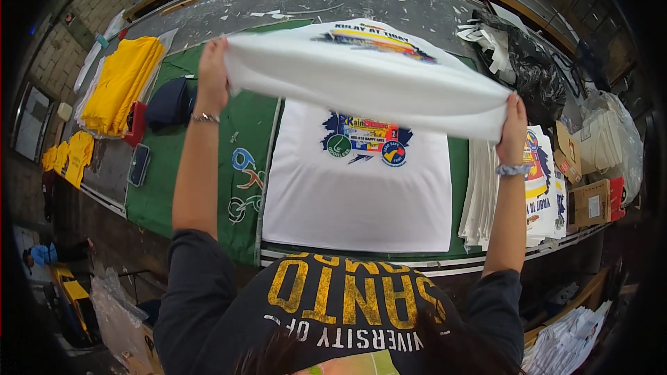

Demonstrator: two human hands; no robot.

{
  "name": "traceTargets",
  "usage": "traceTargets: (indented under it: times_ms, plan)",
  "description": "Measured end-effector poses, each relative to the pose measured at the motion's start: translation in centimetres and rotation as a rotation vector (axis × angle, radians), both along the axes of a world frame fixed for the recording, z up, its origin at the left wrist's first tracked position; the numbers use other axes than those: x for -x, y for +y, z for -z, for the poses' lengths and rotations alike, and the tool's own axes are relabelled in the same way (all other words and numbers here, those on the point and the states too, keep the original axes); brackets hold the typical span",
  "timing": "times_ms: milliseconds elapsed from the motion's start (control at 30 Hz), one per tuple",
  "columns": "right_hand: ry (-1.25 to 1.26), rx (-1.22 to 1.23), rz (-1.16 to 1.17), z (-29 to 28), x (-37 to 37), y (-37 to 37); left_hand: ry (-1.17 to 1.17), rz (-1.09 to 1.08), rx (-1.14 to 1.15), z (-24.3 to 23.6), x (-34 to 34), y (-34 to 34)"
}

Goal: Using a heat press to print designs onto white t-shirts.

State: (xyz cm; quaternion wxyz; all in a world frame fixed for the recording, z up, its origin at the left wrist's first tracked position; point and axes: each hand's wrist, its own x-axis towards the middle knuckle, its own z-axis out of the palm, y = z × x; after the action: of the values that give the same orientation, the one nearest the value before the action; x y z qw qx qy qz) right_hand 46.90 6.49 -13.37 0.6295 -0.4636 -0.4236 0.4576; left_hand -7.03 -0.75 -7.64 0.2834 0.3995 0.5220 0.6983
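Observation:
Both my arms are stretched forward over the table, holding a white printed T-shirt [361, 83] taut between them. My left hand [213, 78] grips its left end, fingers closed on the fabric. At the other end, my right hand [513, 125] pinches the cloth. The raised part hangs as a slightly blurred, folded band, with a colourful print showing on its far side. Below it, another white printed shirt surface [358, 198] lies flat on the green cover [208, 160]; I cannot tell whether it joins the raised fabric.
Folded yellow shirts [121, 87], a dark blue cloth bundle [169, 104] and a phone [139, 165] lie at left. To the right are stacked white shirts [481, 194], printed shirts [538, 180], cardboard boxes [588, 205] and black plastic [531, 73]. Another person [45, 255] is at far left.

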Motion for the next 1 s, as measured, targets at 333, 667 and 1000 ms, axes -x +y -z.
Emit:
traceTargets:
  times_ms: [333, 667, 1000]
  plan:
    - [-0.103, 0.396, -0.069, 16.1, -2.4, -9.6, 0.190, 0.003, 0.311, 21.8, -0.7, -11.4]
    - [-0.305, 0.512, -0.168, 21.7, -3.9, -21.7, 0.126, 0.220, 0.557, 26.0, -2.2, -25.0]
    - [-0.449, 0.457, -0.092, 20.8, -6.2, -28.5, 0.156, 0.355, 0.703, 24.3, -0.6, -30.3]
